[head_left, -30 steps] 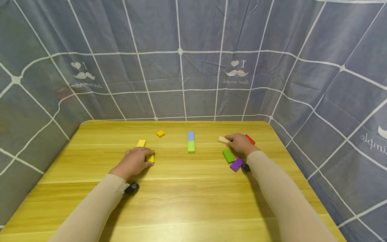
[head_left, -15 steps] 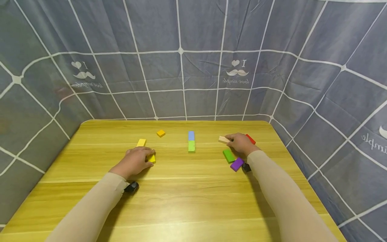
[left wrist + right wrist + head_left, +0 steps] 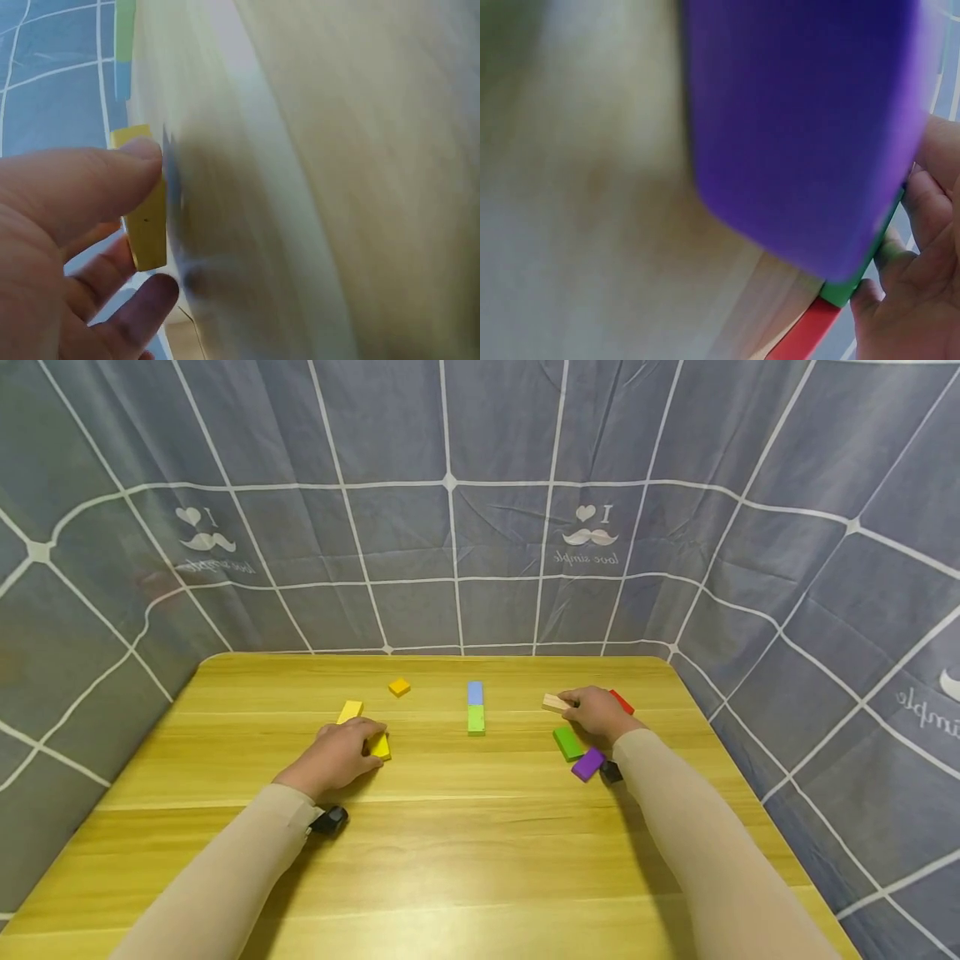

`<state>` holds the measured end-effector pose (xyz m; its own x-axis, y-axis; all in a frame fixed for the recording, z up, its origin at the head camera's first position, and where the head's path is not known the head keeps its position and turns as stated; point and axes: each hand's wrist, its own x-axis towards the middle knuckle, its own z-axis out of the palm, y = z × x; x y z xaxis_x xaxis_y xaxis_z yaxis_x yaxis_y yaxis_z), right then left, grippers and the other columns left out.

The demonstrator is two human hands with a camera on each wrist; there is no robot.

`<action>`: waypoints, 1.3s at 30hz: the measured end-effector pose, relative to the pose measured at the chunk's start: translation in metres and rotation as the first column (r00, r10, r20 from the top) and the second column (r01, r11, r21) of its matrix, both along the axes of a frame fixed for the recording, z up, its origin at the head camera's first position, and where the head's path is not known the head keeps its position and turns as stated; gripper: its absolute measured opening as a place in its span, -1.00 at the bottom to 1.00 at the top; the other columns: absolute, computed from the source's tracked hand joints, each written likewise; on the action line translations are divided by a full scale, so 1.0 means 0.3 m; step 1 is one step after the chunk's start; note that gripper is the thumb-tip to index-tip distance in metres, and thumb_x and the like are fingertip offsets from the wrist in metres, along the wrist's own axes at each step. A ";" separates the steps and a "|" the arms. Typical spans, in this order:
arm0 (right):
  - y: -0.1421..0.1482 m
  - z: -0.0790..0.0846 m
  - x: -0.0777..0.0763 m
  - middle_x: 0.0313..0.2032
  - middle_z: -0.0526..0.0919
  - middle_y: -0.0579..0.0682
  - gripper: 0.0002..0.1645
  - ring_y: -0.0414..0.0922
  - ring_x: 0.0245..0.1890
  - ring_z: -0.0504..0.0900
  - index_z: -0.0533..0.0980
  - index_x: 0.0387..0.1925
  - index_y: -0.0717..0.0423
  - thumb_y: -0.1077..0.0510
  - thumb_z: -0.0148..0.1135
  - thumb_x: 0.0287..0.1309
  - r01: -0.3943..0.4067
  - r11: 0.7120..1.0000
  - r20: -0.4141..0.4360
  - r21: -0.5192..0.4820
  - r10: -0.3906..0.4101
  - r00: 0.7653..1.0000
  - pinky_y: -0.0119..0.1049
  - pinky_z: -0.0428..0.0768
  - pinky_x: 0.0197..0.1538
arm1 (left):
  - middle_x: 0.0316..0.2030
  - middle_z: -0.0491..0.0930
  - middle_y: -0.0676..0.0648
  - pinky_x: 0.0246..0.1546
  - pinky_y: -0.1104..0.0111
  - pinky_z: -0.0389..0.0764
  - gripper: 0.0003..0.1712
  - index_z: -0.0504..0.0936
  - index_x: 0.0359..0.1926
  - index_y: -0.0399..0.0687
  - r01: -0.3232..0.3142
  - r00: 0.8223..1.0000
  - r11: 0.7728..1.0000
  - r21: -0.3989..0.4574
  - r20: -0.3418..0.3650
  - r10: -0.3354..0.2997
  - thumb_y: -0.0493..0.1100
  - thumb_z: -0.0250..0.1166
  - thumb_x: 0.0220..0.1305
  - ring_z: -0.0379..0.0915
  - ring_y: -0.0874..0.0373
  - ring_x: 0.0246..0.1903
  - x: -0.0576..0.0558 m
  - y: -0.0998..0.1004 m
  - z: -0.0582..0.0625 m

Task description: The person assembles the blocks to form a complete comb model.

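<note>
Work on a wooden table [image 3: 442, 868]

The left hand [image 3: 333, 756] pinches a yellow block [image 3: 382, 747]; from this hand, a second yellow block [image 3: 350, 711] lies at one o'clock. The right hand [image 3: 597, 711] pinches a pale wooden block [image 3: 553, 702]; from this hand, a red block [image 3: 622, 702] lies at three o'clock and a purple block [image 3: 588, 764] at six, beside a green block [image 3: 567, 743]. Between the hands, a lime block [image 3: 476, 718] has a blue block [image 3: 476, 693] touching at twelve.

The counter [image 3: 480, 860] has wood grain under a soft gloss, and the curtain [image 3: 495, 535] behind it is creased, matt cloth. I see bare wood on the pale block [image 3: 553, 702], a smooth face on the yellow block [image 3: 147, 234]; the purple block [image 3: 802, 127], blurred close up, is perhaps smooth too.
</note>
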<state>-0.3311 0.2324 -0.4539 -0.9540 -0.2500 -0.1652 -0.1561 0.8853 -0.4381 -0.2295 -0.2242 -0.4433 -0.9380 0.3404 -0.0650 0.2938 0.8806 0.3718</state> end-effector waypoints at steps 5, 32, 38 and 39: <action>-0.003 0.000 0.000 0.41 0.55 0.22 -0.41 0.06 0.13 0.58 0.47 0.48 0.04 0.07 0.24 0.50 -0.004 1.000 -0.001 0.010 0.004 1.000 -0.06 0.53 0.17 | 0.45 0.42 -0.33 0.47 -0.18 0.35 -0.27 0.40 0.48 -0.29 -0.004 0.999 0.994 0.109 0.033 0.001 -0.16 0.41 0.39 0.33 -0.29 0.46 -0.002 0.026 0.009; 0.001 0.001 -0.003 0.33 0.61 0.25 -0.40 0.19 0.26 0.62 0.45 0.48 0.10 0.09 0.24 0.50 -0.041 0.998 -0.035 0.043 0.042 0.998 0.10 0.55 0.34 | 0.35 0.55 -0.18 0.34 0.08 0.54 -0.34 0.52 0.40 -0.22 0.155 0.987 0.966 0.208 0.020 -0.162 -0.16 0.47 0.33 0.51 0.00 0.19 -0.023 0.281 -0.030; 0.002 -0.001 -0.007 0.35 0.59 0.26 -0.39 0.21 0.29 0.60 0.44 0.49 0.08 0.08 0.24 0.50 -0.041 0.998 -0.026 0.047 0.042 0.999 0.11 0.54 0.36 | 0.35 0.55 -0.19 0.34 0.09 0.54 -0.35 0.54 0.38 -0.21 0.181 0.982 0.963 0.200 0.012 -0.187 -0.14 0.48 0.33 0.51 0.00 0.18 -0.020 0.324 -0.033; 0.001 -0.001 -0.007 0.35 0.59 0.26 -0.39 0.21 0.29 0.60 0.44 0.49 0.07 0.08 0.24 0.50 -0.040 0.998 -0.025 0.048 0.041 0.999 0.11 0.54 0.36 | 0.36 0.54 -0.19 0.36 0.09 0.52 -0.35 0.54 0.38 -0.21 0.182 0.982 0.963 0.198 0.011 -0.188 -0.14 0.48 0.33 0.51 0.00 0.21 -0.019 0.329 -0.033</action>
